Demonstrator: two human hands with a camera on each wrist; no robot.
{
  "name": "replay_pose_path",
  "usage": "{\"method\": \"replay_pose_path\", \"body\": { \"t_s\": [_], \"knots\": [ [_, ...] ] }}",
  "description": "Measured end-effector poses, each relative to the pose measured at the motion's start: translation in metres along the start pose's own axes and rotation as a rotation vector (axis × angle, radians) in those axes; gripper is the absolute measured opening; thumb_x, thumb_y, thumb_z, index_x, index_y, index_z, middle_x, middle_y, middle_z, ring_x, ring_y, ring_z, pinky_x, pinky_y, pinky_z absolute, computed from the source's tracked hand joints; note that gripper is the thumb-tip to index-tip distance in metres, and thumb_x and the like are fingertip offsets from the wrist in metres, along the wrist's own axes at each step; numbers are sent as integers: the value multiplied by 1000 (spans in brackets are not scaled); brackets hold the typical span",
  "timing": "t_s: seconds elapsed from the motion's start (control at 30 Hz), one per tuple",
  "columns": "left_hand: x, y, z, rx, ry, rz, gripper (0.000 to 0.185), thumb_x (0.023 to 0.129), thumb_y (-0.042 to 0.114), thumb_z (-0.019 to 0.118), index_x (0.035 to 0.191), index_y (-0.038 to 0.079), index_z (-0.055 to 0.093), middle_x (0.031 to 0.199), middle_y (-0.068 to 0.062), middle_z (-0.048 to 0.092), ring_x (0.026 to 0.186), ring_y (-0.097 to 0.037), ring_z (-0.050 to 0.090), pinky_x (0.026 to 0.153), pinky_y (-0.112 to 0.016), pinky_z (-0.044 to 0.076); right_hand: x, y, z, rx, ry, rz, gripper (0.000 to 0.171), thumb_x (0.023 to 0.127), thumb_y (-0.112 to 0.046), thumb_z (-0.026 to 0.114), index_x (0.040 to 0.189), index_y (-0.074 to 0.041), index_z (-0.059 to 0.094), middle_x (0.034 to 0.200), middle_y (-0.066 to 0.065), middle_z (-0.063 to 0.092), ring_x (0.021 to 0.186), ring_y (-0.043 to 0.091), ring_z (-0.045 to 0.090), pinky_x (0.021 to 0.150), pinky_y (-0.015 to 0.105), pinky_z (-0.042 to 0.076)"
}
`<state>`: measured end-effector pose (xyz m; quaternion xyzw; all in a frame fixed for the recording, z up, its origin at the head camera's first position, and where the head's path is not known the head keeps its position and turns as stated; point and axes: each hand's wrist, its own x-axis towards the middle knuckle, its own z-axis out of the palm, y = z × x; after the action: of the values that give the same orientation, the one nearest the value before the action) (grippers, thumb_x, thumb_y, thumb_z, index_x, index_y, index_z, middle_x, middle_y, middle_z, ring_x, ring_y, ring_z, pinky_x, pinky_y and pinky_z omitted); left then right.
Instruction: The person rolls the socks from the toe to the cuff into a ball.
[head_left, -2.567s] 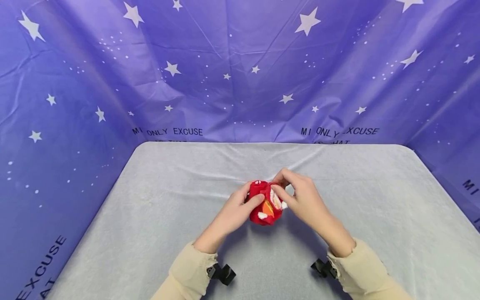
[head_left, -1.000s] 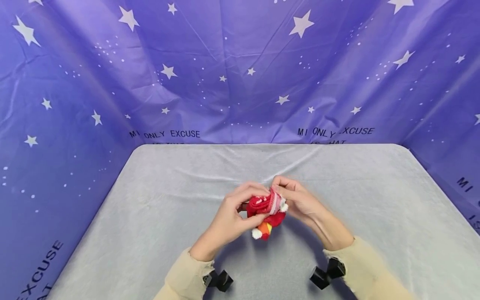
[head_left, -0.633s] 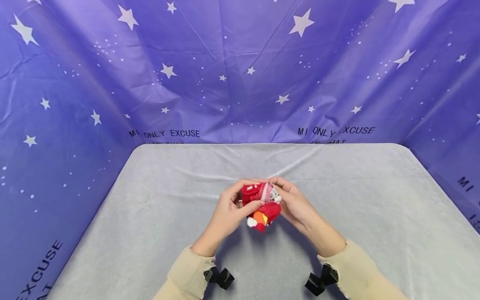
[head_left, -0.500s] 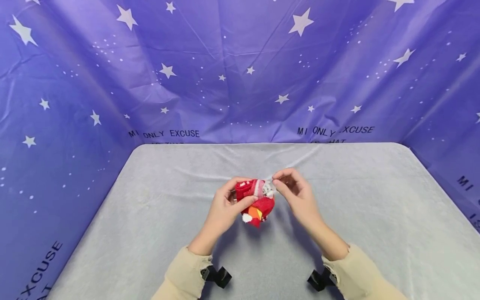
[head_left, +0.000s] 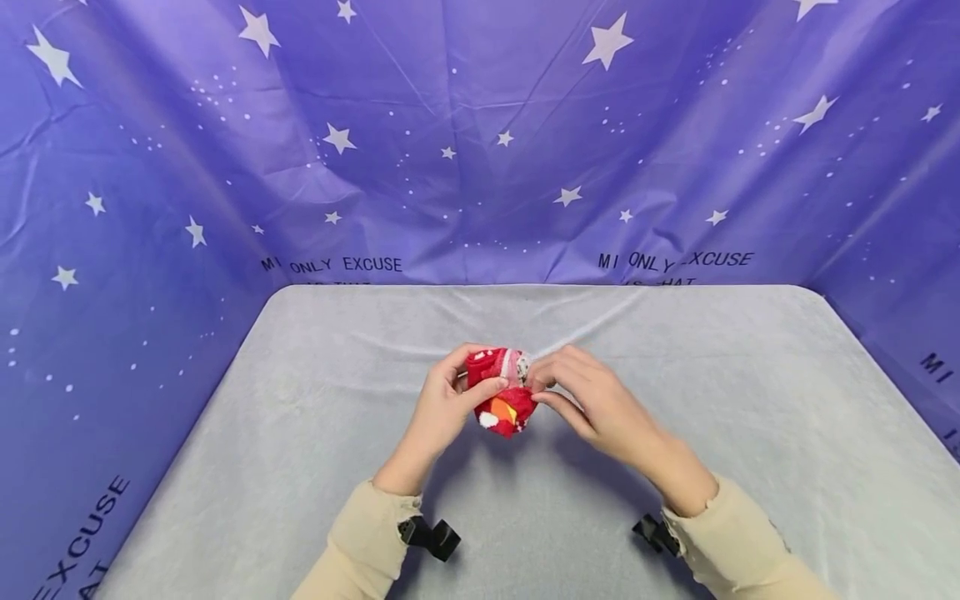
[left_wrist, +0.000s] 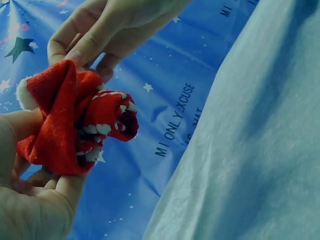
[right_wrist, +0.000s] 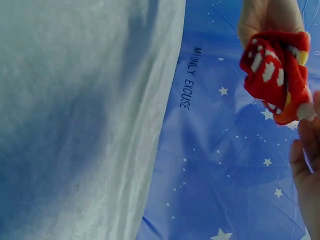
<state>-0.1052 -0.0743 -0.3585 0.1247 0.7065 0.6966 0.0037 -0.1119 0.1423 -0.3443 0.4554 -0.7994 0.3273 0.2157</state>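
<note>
A bunched, rolled-up red sock (head_left: 517,400) with white patches, an orange and yellow patch and a pale pink-and-white band is held above the table's middle. My left hand (head_left: 438,412) grips its left side, thumb across the front and fingers behind. My right hand (head_left: 600,400) pinches the sock's right edge between thumb and fingertips. In the left wrist view the sock (left_wrist: 57,125) shows a folded flap with a white tip and a rolled, white-spotted end. In the right wrist view the sock (right_wrist: 270,75) hangs between both hands, its white tip beside the right fingers.
A table (head_left: 300,467) under pale grey plush cloth spreads below the hands. Purple-blue curtains (head_left: 465,167) with white stars and lettering hang behind it and at both sides. Black wrist cameras, one left (head_left: 431,537) and one right (head_left: 656,533), stick out near the beige sleeves.
Both hands have shifted the sock left and slightly up, and it has turned. The right hand, off to the right of the sock half a second ago, has come back onto its right edge.
</note>
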Motion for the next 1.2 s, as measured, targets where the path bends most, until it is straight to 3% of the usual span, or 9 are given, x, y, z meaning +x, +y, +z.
{"method": "replay_pose_path", "body": {
  "t_s": [0.17,0.27,0.33,0.47,0.63,0.8,0.9,1.07,1.2],
  "knots": [
    [5,-2,-1,-63,98,-51,33,89,0,69,120,-5,62,106,-16,68,82,-6,65,70,-20,57,1,-4,2,-63,-102,69,11,90,-22,71,94,-15,63,91,-7,64,89,7,57,80,27,53],
    [11,-2,-2,-231,201,-119,28,90,-2,65,118,-3,62,101,-4,66,82,-7,64,68,-20,57,-3,-7,6,-77,-104,4,11,94,-25,66,88,-17,61,86,-9,59,85,6,51,77,25,47],
    [13,0,-2,-375,246,-156,23,92,-4,61,114,0,61,97,0,64,81,-8,65,67,-21,58,-6,-7,9,-68,-51,-78,13,96,-25,63,89,-16,62,88,-9,60,84,7,50,76,23,45],
    [13,8,4,-643,228,-230,22,98,-3,50,118,5,55,103,-1,64,88,-9,66,71,-24,60,-13,-3,18,-18,82,-109,19,98,-28,63,95,-10,65,95,-3,64,88,12,56,83,20,46],
    [7,14,19,-841,153,-293,36,104,5,41,140,4,37,131,-8,53,113,-14,60,85,-26,58,-9,1,31,150,230,52,38,95,-39,65,101,-3,60,99,6,63,91,14,58,87,17,48],
    [2,11,27,-899,84,-303,51,105,10,39,152,1,23,152,-16,35,133,-23,44,93,-26,55,0,6,27,202,235,141,13,89,-7,68,95,-4,56,92,4,58,88,11,53,80,21,46],
    [0,10,26,-891,39,-277,55,100,5,41,152,0,23,153,-15,34,136,-25,41,98,-26,53,1,9,23,199,179,146,19,83,4,67,95,-6,55,92,2,56,87,10,52,79,22,45],
    [0,8,22,-782,-31,-263,59,90,-9,45,147,0,30,135,-9,50,119,-17,54,97,-24,52,1,12,18,204,125,137,19,84,4,64,95,-7,53,91,0,54,87,9,51,78,22,46],
    [2,4,21,-692,8,-282,63,87,-14,51,143,8,34,127,-7,53,108,-16,60,85,-24,57,1,12,17,212,98,133,19,84,3,65,95,-7,53,92,-1,55,88,9,54,79,22,48]
  ]
}}
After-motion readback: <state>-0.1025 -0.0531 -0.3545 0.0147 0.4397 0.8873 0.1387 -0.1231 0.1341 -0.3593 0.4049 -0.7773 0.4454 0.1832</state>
